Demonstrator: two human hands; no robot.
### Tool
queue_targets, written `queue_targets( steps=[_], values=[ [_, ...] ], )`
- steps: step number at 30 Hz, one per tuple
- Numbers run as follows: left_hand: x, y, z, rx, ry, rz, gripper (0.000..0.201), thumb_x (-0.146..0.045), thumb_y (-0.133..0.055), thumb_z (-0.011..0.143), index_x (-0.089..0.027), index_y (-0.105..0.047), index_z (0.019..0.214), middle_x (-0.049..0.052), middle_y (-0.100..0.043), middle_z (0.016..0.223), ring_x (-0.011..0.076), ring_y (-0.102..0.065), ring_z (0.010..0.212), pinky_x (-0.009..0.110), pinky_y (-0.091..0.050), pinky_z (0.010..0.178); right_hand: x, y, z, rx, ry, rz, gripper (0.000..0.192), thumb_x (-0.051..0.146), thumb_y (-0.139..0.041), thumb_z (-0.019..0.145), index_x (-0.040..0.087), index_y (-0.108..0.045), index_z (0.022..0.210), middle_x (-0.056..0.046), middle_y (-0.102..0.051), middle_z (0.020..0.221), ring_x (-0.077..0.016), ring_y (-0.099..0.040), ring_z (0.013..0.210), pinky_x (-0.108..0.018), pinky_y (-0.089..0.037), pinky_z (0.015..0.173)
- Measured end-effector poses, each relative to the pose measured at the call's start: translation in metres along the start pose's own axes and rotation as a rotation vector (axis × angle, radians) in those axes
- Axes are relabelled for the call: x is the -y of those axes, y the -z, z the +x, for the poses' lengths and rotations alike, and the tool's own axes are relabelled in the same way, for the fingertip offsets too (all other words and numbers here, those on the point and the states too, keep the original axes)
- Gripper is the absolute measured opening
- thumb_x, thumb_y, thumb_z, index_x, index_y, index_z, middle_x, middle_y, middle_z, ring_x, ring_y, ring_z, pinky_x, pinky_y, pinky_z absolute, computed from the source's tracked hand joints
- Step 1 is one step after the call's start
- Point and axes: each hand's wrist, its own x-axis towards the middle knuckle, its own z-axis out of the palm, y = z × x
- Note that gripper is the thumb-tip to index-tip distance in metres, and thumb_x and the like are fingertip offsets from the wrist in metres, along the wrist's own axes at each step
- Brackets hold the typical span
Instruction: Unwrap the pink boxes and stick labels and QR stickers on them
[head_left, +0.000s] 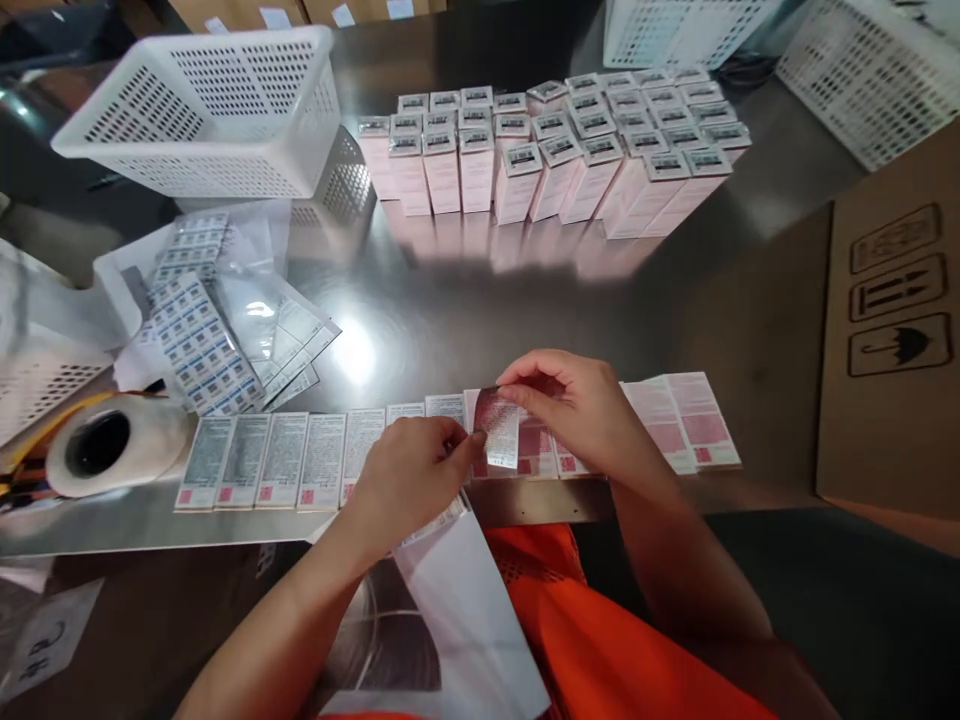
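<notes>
Two hands [495, 440] hold one sticker [496, 428] above flat cartons [262, 460].

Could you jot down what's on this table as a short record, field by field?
Surface: shiny metal table
Left hand: pinching the lower edge of a small label
Right hand: holding the label's top
Near edge: row of flat cartons
Far side: upright pink boxes
Left: white basket, tape roll, label sheets
Right: cardboard box

surface: steel table [450, 300] | light: overhead glare [354, 352] | right: cardboard carton [892, 330]
</notes>
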Motion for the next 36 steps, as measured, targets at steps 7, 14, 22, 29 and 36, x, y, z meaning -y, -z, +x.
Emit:
queue_targets(
  steps=[7, 14, 22, 29, 36],
  values=[
    [0.005, -0.011, 0.004, 0.011, 0.089, 0.019, 0.037, -0.043, -0.045, 0.094, -0.022, -0.068, 0.074, 0.003, -0.065, 0.066, 0.0175, -0.052, 0.06, 0.03, -0.024, 0.059, -0.015, -0.015, 0.009, 0.032, -0.145, -0.021, 0.021, 0.027, -0.069, 0.085, 0.024, -0.069, 0.105, 0.002, -0.071, 0.078, -0.0151, -0.065, 0.068, -0.028, -0.049, 0.066],
    [0.012, -0.018, 0.008, 0.036, 0.124, 0.022, 0.038, -0.041, -0.045, 0.094, -0.022, -0.067, 0.069, 0.004, -0.065, 0.063, 0.018, -0.052, 0.057, 0.03, -0.02, 0.057, -0.017, -0.022, 0.011, 0.004, -0.263, -0.086, 0.039, 0.027, -0.074, 0.078, 0.026, -0.057, 0.114, 0.005, -0.071, 0.074, -0.0149, -0.064, 0.062, -0.028, -0.05, 0.062],
    [0.011, -0.02, 0.011, 0.061, 0.121, 0.112, 0.037, -0.041, -0.044, 0.093, -0.023, -0.066, 0.07, 0.005, -0.062, 0.06, 0.0204, -0.053, 0.058, 0.031, -0.018, 0.057, -0.022, -0.025, 0.012, -0.018, -0.254, -0.11, 0.038, 0.029, -0.075, 0.077, 0.025, -0.055, 0.109, 0.004, -0.07, 0.072, -0.015, -0.063, 0.058, -0.027, -0.051, 0.058],
    [0.011, -0.02, 0.015, 0.076, 0.111, 0.137, 0.038, -0.043, -0.045, 0.093, -0.024, -0.067, 0.068, 0.005, -0.063, 0.06, 0.0218, -0.055, 0.058, 0.031, -0.019, 0.055, -0.021, -0.025, 0.01, -0.028, -0.239, -0.123, 0.037, 0.03, -0.074, 0.079, 0.025, -0.055, 0.109, 0.004, -0.07, 0.072, -0.015, -0.063, 0.059, -0.027, -0.051, 0.058],
    [0.013, -0.02, 0.017, 0.054, 0.092, 0.121, 0.038, -0.042, -0.047, 0.092, -0.025, -0.069, 0.067, 0.004, -0.064, 0.058, 0.0212, -0.056, 0.056, 0.03, -0.02, 0.054, -0.021, -0.027, 0.011, -0.03, -0.23, -0.137, 0.036, 0.03, -0.074, 0.079, 0.026, -0.055, 0.108, 0.005, -0.07, 0.071, -0.0147, -0.063, 0.058, -0.026, -0.051, 0.057]
  ],
)
